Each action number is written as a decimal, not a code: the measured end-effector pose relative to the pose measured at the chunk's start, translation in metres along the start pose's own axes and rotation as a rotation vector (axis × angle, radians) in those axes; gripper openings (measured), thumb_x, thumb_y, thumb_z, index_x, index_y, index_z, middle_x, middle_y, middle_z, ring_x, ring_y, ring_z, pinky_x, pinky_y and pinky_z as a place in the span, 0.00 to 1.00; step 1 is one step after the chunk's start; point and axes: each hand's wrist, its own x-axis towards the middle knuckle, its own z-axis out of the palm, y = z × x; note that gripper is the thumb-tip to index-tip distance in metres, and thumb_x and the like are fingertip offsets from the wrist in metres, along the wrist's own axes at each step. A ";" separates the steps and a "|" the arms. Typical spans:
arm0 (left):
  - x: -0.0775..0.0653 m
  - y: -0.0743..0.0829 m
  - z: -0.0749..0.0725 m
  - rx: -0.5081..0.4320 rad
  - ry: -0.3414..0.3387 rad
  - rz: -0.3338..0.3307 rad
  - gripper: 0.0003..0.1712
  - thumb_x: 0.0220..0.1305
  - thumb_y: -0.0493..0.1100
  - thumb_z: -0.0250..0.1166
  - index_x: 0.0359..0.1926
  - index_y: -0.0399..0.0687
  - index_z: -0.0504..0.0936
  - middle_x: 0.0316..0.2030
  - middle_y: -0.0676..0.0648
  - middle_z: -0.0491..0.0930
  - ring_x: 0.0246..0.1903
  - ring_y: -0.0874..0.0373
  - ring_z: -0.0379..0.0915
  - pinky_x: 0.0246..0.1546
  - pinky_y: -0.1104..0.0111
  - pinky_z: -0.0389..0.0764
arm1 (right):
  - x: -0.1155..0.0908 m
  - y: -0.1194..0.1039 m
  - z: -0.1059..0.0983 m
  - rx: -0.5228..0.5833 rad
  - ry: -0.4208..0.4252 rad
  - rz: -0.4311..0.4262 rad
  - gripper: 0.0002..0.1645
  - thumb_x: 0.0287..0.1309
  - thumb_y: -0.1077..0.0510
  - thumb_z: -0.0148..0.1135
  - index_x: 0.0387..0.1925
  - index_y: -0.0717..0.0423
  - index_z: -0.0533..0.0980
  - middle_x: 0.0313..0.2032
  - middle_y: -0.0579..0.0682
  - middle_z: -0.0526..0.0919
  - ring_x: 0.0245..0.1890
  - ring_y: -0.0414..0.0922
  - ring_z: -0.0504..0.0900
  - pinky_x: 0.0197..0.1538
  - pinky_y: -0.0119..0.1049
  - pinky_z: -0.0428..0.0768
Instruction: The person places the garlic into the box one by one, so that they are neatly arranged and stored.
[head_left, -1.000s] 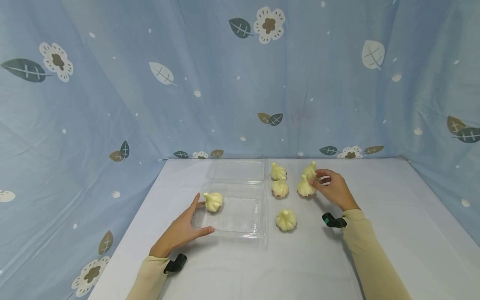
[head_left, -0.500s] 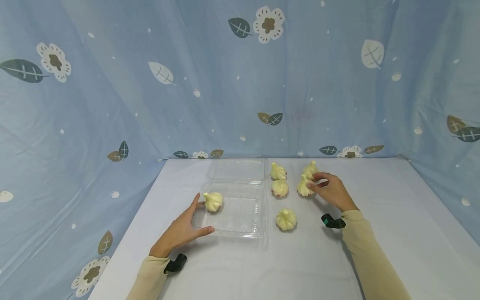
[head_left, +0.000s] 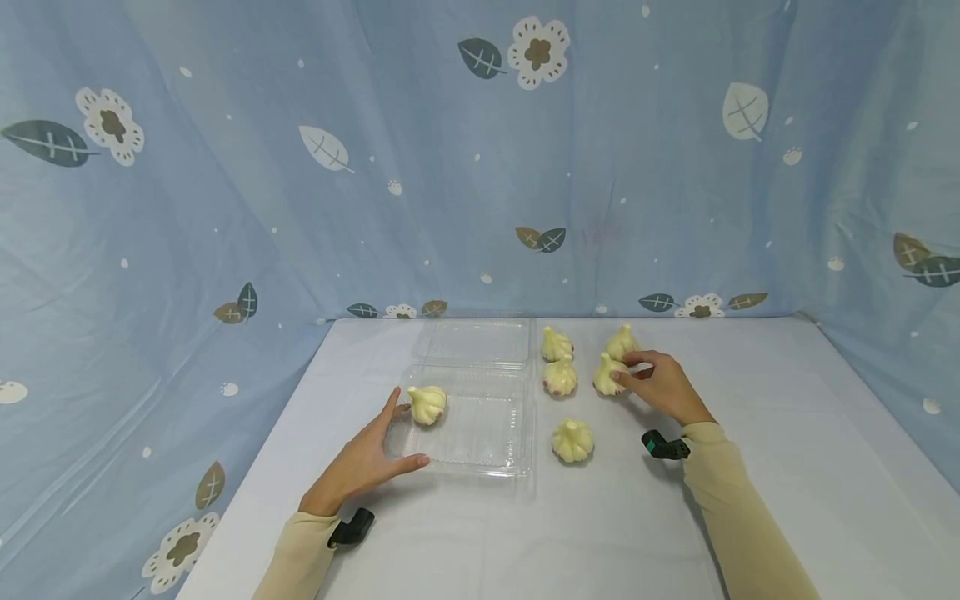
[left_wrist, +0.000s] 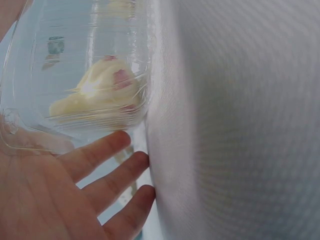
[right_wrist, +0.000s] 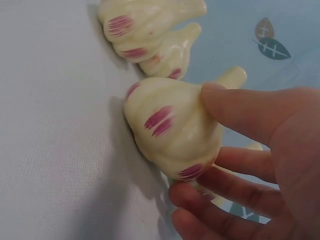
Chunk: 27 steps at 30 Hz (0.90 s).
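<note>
My right hand (head_left: 665,389) pinches a cream garlic bulb (head_left: 607,377) between thumb and fingers. In the right wrist view this garlic bulb (right_wrist: 167,120) shows purple streaks, with the thumb (right_wrist: 237,107) on its near side; it seems to sit on the table. A second garlic bulb (head_left: 621,340) stands just behind it. My left hand (head_left: 360,462) spreads its fingers and thumb at the left end of a clear plastic clamshell box (head_left: 480,437), whose lid (head_left: 480,340) lies open behind. Inside the box, at its left, one garlic bulb (head_left: 427,405) lies on its side.
Two garlic bulbs (head_left: 557,342) stand one behind the other right of the box. Another garlic bulb (head_left: 572,440) sits nearer, close to the box's right edge. The white-covered table (head_left: 585,533) ends at a blue patterned curtain (head_left: 615,192).
My right hand has shifted slightly nearer and settled its thumb and fingers round the front right garlic bulb. The left hand and the box have stayed put.
</note>
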 end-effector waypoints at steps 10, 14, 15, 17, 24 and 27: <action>0.000 0.002 0.001 -0.009 -0.006 0.001 0.73 0.55 0.73 0.72 0.85 0.56 0.35 0.79 0.47 0.63 0.79 0.39 0.56 0.73 0.37 0.63 | -0.001 -0.002 -0.002 0.022 -0.026 -0.018 0.35 0.67 0.43 0.68 0.62 0.66 0.78 0.67 0.70 0.74 0.53 0.64 0.86 0.50 0.54 0.87; 0.000 0.002 0.001 0.001 -0.009 0.003 0.73 0.56 0.72 0.72 0.85 0.55 0.35 0.79 0.46 0.63 0.79 0.38 0.56 0.73 0.37 0.63 | -0.002 -0.002 -0.003 0.025 -0.038 -0.026 0.36 0.66 0.42 0.69 0.63 0.67 0.78 0.69 0.70 0.73 0.53 0.65 0.86 0.50 0.54 0.87; 0.000 0.002 0.001 0.005 -0.009 0.004 0.73 0.56 0.72 0.72 0.85 0.55 0.34 0.79 0.46 0.63 0.79 0.38 0.56 0.73 0.37 0.63 | -0.002 -0.001 -0.003 0.027 -0.040 -0.025 0.37 0.66 0.42 0.69 0.63 0.67 0.78 0.69 0.70 0.73 0.53 0.65 0.86 0.50 0.54 0.87; 0.000 0.002 0.001 0.005 -0.008 0.005 0.73 0.56 0.72 0.72 0.85 0.54 0.35 0.78 0.46 0.63 0.79 0.38 0.56 0.73 0.37 0.63 | -0.001 -0.001 -0.003 0.028 -0.045 -0.021 0.37 0.66 0.42 0.69 0.63 0.67 0.77 0.69 0.70 0.73 0.53 0.64 0.86 0.50 0.54 0.87; -0.001 0.003 0.001 0.007 0.001 0.001 0.72 0.56 0.72 0.72 0.85 0.54 0.35 0.78 0.46 0.63 0.78 0.38 0.56 0.73 0.37 0.63 | -0.002 -0.001 -0.003 0.025 -0.049 -0.009 0.37 0.65 0.41 0.69 0.63 0.65 0.78 0.66 0.69 0.77 0.53 0.62 0.87 0.49 0.52 0.87; -0.001 0.003 0.001 0.005 -0.003 -0.002 0.72 0.56 0.72 0.72 0.85 0.55 0.35 0.78 0.46 0.63 0.79 0.38 0.56 0.73 0.36 0.63 | -0.002 0.000 -0.002 0.030 -0.048 -0.011 0.37 0.66 0.42 0.69 0.64 0.65 0.77 0.66 0.69 0.77 0.53 0.62 0.87 0.49 0.51 0.87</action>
